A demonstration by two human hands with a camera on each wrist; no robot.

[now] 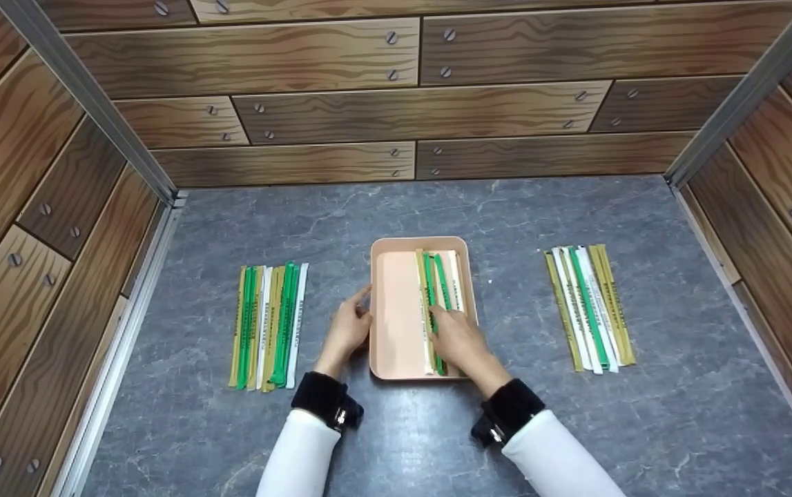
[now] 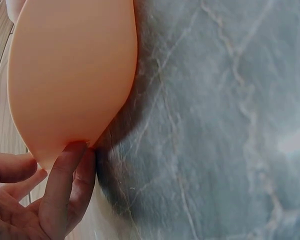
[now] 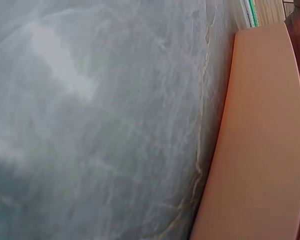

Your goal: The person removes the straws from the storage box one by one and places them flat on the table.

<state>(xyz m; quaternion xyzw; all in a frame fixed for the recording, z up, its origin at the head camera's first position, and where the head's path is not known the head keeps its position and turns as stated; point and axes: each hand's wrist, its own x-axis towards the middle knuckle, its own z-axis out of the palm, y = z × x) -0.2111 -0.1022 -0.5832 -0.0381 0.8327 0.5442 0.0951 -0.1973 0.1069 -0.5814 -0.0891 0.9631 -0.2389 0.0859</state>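
Note:
A peach-coloured tray [image 1: 396, 304] stands in the middle of the table. My left hand [image 1: 349, 328] is at its left side, the fingers [image 2: 62, 185] and thumb touching the outer wall and rim. Several long, thin wrapped straws in gold, green and white lie lengthwise in the tray's right half, among them a white straw [image 1: 455, 276]. Over the tray's right wall reaches my right hand [image 1: 461, 338], its curled fingers gripping at the green straws [image 1: 429, 276]; the fingertips are partly hidden. In the right wrist view the tray wall [image 3: 260, 135] hides most of this hand.
Left of the tray lies a row of green, gold and white wrapped straws [image 1: 268, 328]. A smaller row of similar straws [image 1: 589, 310] lies to its right. Wood-patterned panels [image 1: 340, 114] enclose the grey marbled table [image 1: 430, 442] at the back and both sides.

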